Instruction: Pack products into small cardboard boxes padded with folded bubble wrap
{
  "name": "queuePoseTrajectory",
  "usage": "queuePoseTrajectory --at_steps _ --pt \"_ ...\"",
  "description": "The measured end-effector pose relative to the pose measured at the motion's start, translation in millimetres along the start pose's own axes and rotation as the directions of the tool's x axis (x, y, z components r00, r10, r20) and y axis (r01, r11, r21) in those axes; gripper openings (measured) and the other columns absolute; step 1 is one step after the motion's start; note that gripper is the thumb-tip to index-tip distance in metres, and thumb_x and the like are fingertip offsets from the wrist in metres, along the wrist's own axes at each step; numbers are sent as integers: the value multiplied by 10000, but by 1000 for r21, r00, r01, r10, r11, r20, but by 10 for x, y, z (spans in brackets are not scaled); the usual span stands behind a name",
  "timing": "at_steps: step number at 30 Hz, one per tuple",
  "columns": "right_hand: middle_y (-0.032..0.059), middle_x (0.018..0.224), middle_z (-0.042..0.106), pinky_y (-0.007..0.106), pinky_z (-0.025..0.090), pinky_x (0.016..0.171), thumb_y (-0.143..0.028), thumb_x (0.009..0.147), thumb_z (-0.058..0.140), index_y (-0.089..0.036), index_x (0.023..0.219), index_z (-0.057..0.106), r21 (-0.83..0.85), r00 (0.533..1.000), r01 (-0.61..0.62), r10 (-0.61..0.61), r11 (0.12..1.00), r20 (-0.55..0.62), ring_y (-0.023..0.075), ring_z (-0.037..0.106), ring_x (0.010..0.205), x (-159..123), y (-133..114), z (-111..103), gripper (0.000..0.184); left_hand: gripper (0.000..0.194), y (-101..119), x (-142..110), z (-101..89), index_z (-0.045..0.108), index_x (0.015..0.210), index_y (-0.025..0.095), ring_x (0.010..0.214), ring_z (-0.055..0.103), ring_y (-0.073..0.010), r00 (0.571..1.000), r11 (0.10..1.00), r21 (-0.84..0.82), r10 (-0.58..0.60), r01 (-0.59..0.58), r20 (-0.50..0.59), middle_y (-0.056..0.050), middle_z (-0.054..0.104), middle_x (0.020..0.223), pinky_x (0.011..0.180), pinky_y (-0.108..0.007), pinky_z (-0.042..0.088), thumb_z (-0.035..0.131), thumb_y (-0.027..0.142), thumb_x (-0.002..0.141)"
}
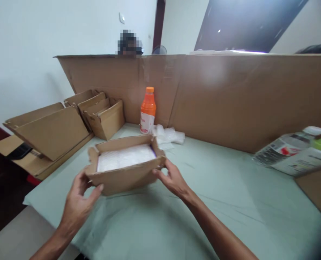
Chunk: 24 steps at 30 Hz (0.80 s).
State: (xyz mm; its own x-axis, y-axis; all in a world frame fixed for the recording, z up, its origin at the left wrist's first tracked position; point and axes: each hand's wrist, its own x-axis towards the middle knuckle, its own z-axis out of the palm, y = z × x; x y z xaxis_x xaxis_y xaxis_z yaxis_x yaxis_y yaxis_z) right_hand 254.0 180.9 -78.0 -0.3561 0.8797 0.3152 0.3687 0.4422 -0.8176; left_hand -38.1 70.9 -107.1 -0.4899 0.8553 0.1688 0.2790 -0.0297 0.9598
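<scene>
A small open cardboard box (122, 177) with a white padded packet (125, 157) inside sits on the pale green table (231, 202). My left hand (77, 200) grips the box's near left corner, thumb on the front wall. My right hand (171, 178) holds its right end, fingers wrapped around the corner flap. Both hands are closed on the box.
An orange bottle (148, 110) stands behind the box, beside crumpled clear plastic bags (168, 136). Stacked empty cardboard boxes (68, 126) lie at the left. A tall cardboard wall (231, 94) runs along the back, a person partly visible behind it. Plastic bottles (298, 151) lie at the right.
</scene>
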Motion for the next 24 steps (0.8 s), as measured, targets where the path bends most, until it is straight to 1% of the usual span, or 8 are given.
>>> queuePoseTrajectory --at_steps 3,5,7,11,15,19,22,24 --pt "86 1241 655 350 496 916 -347 913 611 -198 1358 551 -26 977 75 -68 997 201 229 612 1082 619 -117 535 474 755 -192 -37 -478 486 1358 275 1197 615 -343 988 999 34 -32 38 -152 -100 604 1330 1030 -548 519 784 507 705" --pt "121 1267 627 378 437 1017 -310 931 597 -165 1310 580 -114 979 61 -37 992 201 243 574 1165 920 -171 893 406 811 -307 -25 -650 452 1404 311 1310 536 -380 980 998 38 -39 48 -195 -95 554 1401 1038 -571 515 794 499 693" --pt "165 1285 602 419 392 1069 -286 951 563 -131 1293 576 -167 986 16 13 986 168 265 552 1201 1095 -192 1236 377 900 -424 27 -716 387 1459 334 1387 455 -412 974 996 22 -82 88 -211 -109 483 1479 1046 -611 498 804 500 679" --pt "152 1303 601 415 454 1017 -333 930 599 -167 1370 495 -179 971 -6 49 984 233 259 601 1133 1173 -164 1784 482 926 -627 218 -682 327 1504 344 1436 391 -417 970 991 -14 -136 135 -202 -129 379 1572 1102 -662 408 786 500 715" --pt "183 1425 530 386 451 1060 -391 900 628 -110 1456 398 -157 952 27 22 987 304 268 563 1244 1251 -157 2095 665 884 -714 479 -670 343 1506 339 1449 385 -381 973 995 -46 -100 92 -208 -111 362 1595 1165 -616 346 778 466 746" --pt "243 1564 376 427 350 1172 -447 896 627 -44 1516 318 -145 938 47 6 988 345 310 391 1439 1431 -123 2322 801 856 -769 796 -708 363 1506 279 1463 377 -339 970 995 -73 -77 62 -231 -132 401 1575 1207 -537 311 767 449 771" --pt "234 1621 284 458 284 1212 -432 886 650 -61 1551 285 -154 904 125 -48 980 424 316 291 1501 1529 -24 2456 845 787 -835 1006 -685 374 1496 259 1463 386 -303 972 996 -76 -62 46 -228 -134 440 1553 1221 -492 296 725 446 817" --pt "226 1617 299 454 284 1213 -396 877 670 -67 1554 296 -159 882 179 -87 971 463 309 302 1499 1546 49 2491 840 757 -880 1079 -661 384 1487 246 1448 413 -295 972 996 -74 -71 55 -225 -138 463 1539 1218 -472 306 701 455 833"
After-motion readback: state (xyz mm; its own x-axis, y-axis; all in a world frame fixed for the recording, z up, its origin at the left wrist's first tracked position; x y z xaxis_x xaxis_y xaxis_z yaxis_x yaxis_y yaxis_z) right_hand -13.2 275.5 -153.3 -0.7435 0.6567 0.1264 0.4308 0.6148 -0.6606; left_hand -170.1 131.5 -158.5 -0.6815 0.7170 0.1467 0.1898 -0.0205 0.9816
